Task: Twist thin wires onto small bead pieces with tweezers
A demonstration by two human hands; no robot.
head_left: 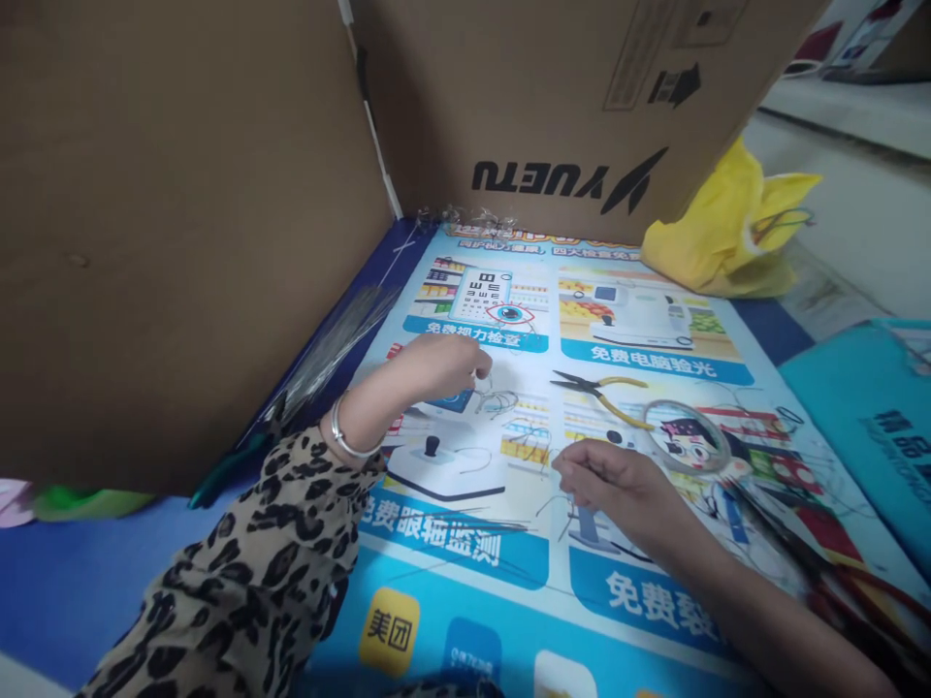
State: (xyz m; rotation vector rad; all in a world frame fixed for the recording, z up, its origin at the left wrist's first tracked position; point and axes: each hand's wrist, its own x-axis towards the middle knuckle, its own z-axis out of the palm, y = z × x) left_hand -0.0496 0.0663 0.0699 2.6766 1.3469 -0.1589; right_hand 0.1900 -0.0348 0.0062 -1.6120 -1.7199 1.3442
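My left hand (452, 366), with a silver bangle at the wrist, is closed with its fingertips pointing down. It hovers at a small tangle of thin wire loops (500, 399); whether it grips any of them is hidden. My right hand (607, 473) is pinched closed on a thin wire (559, 504), whose fine ends stick out past the fingertips. Between and beyond the hands lie pliers (607, 393) with yellow handles, jaws pointing left. A roll of clear tape (688, 436) sits beside their handle. Several straight wires (465, 523) lie nearer to me on the printed sheet.
Cardboard panels (553, 97) stand upright at the back and left. A bundle of long thin wires (338, 344) and a green-handled tool (229, 470) lie at left. Scissors (792, 543) with red handles, a yellow bag (727, 237) and a teal bag (865, 417) are at right.
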